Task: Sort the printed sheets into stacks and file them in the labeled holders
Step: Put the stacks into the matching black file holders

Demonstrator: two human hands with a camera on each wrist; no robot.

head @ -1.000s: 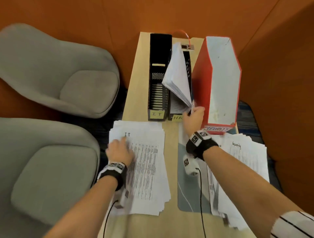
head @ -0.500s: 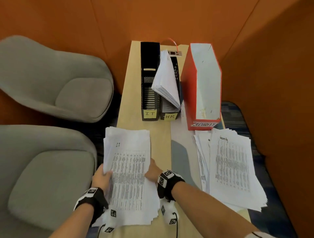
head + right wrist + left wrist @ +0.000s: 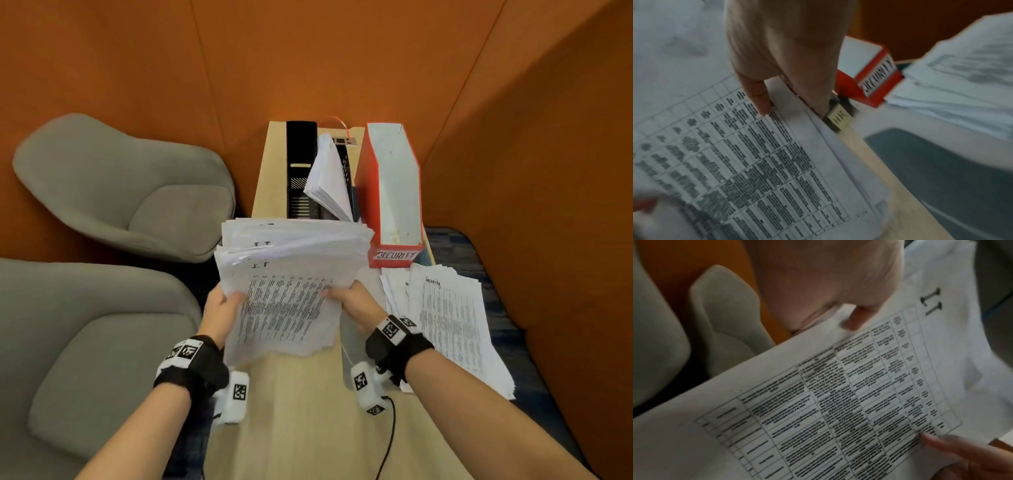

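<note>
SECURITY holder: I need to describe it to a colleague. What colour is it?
Red SECURITY holder, white inside; clearest in the head view.

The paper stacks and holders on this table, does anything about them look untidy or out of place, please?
Yes. The stack marked IT, gripped by the left hand and right hand, is ragged-edged. The sheets in the middle black holder lean and fan out.

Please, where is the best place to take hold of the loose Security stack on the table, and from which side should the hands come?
Probably by its two long side edges near the middle, one hand coming from each side, as both hands now hold the IT stack. The Security stack lies flat and fanned, sheets offset, so a one-corner grip would likely let them slide. The red Security holder blocks the far end.
</note>
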